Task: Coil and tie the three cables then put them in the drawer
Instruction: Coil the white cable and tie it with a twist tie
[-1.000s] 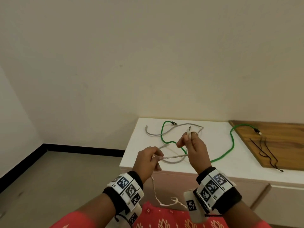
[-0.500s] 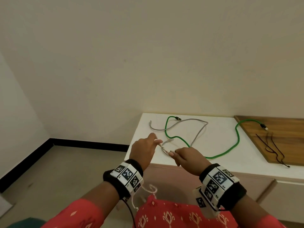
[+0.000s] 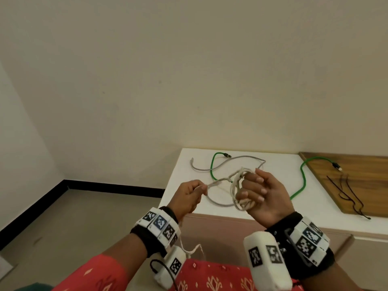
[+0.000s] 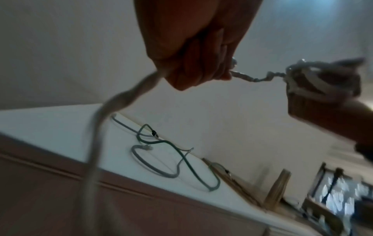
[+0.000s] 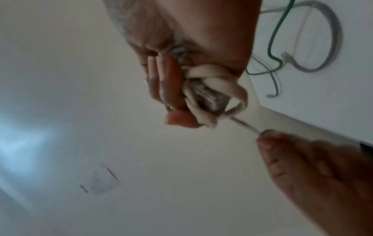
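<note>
Nearest the person's body, above a red patterned garment [image 3: 205,278], the loose end of a white cable [image 3: 236,192] hangs down from the left hand [image 3: 188,196] and trails past the wrist bands. That hand is closed in a fist, pinching the cable between thumb and fingers, and a short stretch runs tight from it across to the right hand [image 3: 262,196]. Several loops of the same cable are wound around the right hand, whose fingers [image 5: 161,79] curl inward over the coils; the right wrist view shows the loops crossing over the fingers and the strand leaving toward the other hand. Both hands are held in the air just in front of a white cabinet [image 3: 315,198], at its near edge. Farther back, on the cabinet top, a grey cable [image 3: 222,202] lies in an open curve and a green cable [image 3: 302,181] snakes across it, the two crossing near the far side. At the right, a wooden board [image 3: 357,177] rests on the cabinet, with the green cable's plug and thin black cords [image 3: 346,192] lying on it.
</note>
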The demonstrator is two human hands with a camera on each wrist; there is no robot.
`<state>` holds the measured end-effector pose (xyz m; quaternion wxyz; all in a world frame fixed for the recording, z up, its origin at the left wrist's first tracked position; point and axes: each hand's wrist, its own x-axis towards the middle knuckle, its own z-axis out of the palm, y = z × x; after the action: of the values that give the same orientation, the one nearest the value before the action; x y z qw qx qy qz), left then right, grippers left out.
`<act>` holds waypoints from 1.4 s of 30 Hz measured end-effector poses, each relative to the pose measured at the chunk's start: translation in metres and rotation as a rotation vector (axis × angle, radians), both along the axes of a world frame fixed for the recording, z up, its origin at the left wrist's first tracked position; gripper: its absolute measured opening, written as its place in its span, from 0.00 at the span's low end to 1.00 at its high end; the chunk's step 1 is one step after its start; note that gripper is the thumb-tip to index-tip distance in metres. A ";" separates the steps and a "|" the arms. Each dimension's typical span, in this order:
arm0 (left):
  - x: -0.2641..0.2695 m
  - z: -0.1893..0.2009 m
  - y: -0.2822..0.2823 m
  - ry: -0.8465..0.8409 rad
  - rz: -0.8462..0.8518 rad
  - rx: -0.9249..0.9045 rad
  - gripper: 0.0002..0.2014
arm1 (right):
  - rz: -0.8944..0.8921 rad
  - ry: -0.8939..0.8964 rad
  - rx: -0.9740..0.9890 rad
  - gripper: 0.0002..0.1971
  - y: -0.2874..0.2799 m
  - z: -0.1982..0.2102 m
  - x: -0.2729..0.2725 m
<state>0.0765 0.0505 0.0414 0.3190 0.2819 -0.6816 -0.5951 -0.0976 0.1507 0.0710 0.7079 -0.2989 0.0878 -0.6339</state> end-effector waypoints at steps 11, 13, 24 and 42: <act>-0.006 -0.031 0.023 -0.763 -0.154 -0.926 0.19 | -0.898 0.151 0.116 0.15 -0.002 0.024 -0.005; -0.007 -0.027 0.023 -0.765 -0.120 -1.006 0.18 | -1.027 0.430 0.137 0.16 -0.005 0.014 -0.003; -0.005 -0.015 0.012 -0.433 0.236 -1.640 0.20 | -0.929 1.743 0.202 0.21 -0.009 -0.034 0.003; 0.003 0.006 0.003 -0.099 0.039 -0.237 0.14 | -0.245 0.464 0.347 0.25 0.012 -0.008 0.010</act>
<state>0.0791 0.0538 0.0478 0.3274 0.2846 -0.7566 -0.4893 -0.0872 0.1624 0.0630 0.6278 -0.2976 0.3890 -0.6049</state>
